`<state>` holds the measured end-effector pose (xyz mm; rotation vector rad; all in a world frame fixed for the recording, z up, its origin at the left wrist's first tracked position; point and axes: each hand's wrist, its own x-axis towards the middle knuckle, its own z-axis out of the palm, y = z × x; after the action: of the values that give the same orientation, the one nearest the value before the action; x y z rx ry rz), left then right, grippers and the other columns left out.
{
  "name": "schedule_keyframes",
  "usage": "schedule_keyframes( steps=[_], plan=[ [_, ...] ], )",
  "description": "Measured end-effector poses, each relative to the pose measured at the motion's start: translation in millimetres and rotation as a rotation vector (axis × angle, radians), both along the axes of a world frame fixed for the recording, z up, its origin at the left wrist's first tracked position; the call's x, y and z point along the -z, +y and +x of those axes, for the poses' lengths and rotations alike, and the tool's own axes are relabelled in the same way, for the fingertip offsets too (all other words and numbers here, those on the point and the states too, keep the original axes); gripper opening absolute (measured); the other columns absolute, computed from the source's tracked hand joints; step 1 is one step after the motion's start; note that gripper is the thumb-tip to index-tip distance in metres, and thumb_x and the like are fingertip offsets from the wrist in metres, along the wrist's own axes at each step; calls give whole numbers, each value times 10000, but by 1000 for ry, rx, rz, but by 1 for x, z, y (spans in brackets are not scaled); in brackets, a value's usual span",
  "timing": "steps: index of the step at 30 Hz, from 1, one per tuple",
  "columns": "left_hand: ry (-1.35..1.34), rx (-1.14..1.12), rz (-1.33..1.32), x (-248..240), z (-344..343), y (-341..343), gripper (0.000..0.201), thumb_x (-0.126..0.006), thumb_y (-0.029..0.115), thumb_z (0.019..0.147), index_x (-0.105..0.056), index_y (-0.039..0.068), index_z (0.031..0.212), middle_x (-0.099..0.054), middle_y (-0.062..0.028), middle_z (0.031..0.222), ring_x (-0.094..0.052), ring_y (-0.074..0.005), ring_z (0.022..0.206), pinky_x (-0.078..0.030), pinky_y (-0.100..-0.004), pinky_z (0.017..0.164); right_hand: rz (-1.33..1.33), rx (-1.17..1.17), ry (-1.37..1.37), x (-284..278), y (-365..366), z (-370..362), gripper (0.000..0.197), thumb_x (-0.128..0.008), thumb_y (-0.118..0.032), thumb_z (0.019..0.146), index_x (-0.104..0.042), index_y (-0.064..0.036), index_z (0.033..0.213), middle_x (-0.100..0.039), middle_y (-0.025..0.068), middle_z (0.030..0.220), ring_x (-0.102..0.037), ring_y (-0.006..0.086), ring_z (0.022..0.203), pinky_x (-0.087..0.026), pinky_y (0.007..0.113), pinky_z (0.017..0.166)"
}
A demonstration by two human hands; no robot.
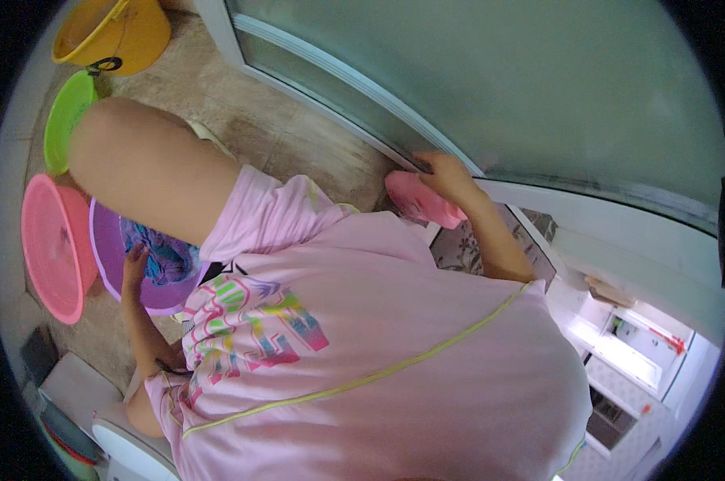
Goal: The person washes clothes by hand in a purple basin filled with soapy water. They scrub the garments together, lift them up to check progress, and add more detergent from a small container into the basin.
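Note:
My right hand [449,181] has its fingers hooked on the edge of a frosted glass sliding door [555,88] with a pale frame. Just below it shows a pink slipper [411,196] on the floor, partly covered by my arm and shirt. Low on the left, my left hand [135,264] hangs in front of a purple basin [170,301], fingers slightly apart. It appears to hold nothing; whether it touches the blue and purple cloth [166,252] in the basin cannot be told. My bent bare leg hides part of that basin.
A pink basin [54,248], a green basin [66,120] and a yellow bucket [134,36] line the wall at left. A white toilet [130,449] stands lower left. A patterned mat [459,248] lies by the doorway; beyond it is a bright room with a white cabinet [635,353].

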<state>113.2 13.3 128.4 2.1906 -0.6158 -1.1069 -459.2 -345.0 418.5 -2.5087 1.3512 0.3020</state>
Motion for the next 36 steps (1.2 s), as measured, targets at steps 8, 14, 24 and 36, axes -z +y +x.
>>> schedule_keyframes(
  steps=[8,14,24,36],
  plan=[
    [46,-34,101,-49,-35,-16,213,-534,293,819,-558,106,919,-437,57,631,-359,-55,528,-259,-208,420,29,192,-154,38,107,-43,232,-566,-143,724,-577,-54,939,-586,138,795,-578,267,703,-456,366,638],
    [173,-61,-88,-9,-3,22,345,-545,207,824,-514,-15,1087,-573,-76,976,-521,-160,867,-409,-265,765,-161,-74,98,113,142,-89,511,-617,-142,690,-437,-87,1165,-491,171,1051,-511,310,931,-425,373,775],
    [-201,38,54,-42,-6,33,530,-588,426,738,-549,30,1087,-574,-185,1029,-554,-303,956,-428,-366,811,117,-72,-106,121,119,2,576,-659,-158,651,-423,-69,1169,-465,177,1086,-489,334,947,-410,415,791],
    [-218,-187,-15,-68,-41,39,510,-606,421,737,-546,70,1103,-583,-158,1014,-560,-279,940,-433,-352,803,-421,-164,-683,-7,-12,174,792,-760,-210,542,-366,-40,1208,-395,195,1166,-352,345,1113,-306,431,933]
  ],
)
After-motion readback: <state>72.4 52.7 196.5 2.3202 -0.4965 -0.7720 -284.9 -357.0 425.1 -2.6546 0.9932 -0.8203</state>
